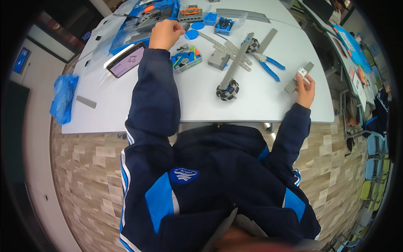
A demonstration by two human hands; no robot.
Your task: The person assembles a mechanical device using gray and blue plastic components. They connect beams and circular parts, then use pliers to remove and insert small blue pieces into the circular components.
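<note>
My left hand [165, 35] is raised at the far side of the table, its fingers curled together. Anything in that pinch is too small or hidden to make out. Just below it stands a small clear box [187, 63] of blue, green and orange building pieces. At the right, my right hand [306, 89] grips a short grey beam [291, 87] with a white block [302, 72] on it, the thumb against the block. Between the hands lies a long grey beam [237, 61] with black-and-grey wheels [228, 90] at its ends. Blue-handled pliers [270, 67] rest beside it.
A grey box-shaped block [218, 59] sits mid-table near flat grey perforated strips [216, 44]. Left are a lit phone [126, 61], a loose grey plate [86, 102] and a blue plastic bag [64, 98] at the edge. A blue tray of parts [147, 21] and blue discs [192, 34] are farther back.
</note>
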